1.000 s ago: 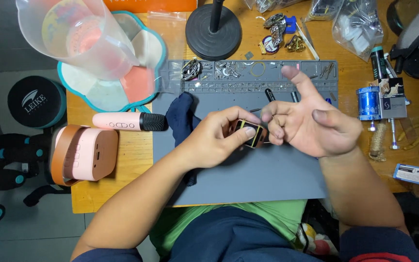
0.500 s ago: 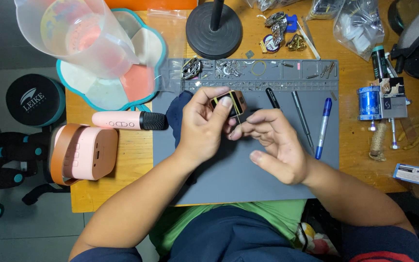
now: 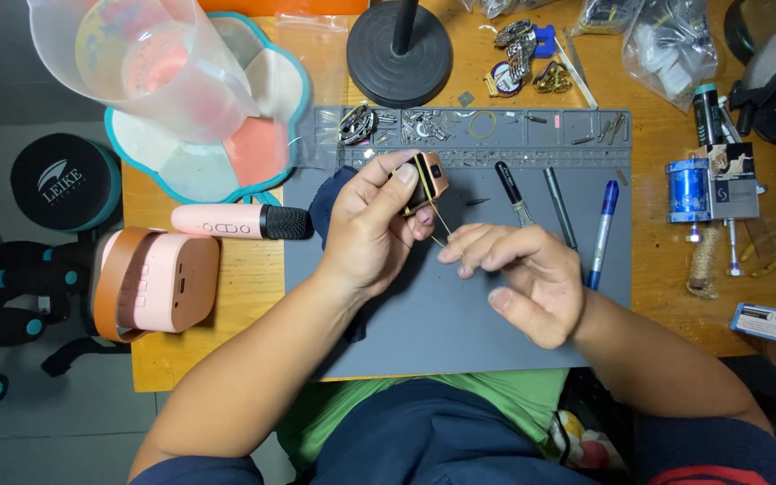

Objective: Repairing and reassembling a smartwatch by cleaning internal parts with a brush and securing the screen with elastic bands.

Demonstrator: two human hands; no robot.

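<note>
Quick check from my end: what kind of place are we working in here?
Likely a small repair or hobby bench, perhaps for watches: a grey work mat with parts trays holding tiny metal pieces, precision screwdrivers beside it, and the left hand holding a small rose-gold watch case.

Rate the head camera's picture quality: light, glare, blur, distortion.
Head view: even, soft overhead light with faint shadows under the left hand and right hand; the small rose-gold device is fairly sharp; mild glare on the translucent plastic jug; wide-angle bending at the edges; no notable motion blur.
</note>
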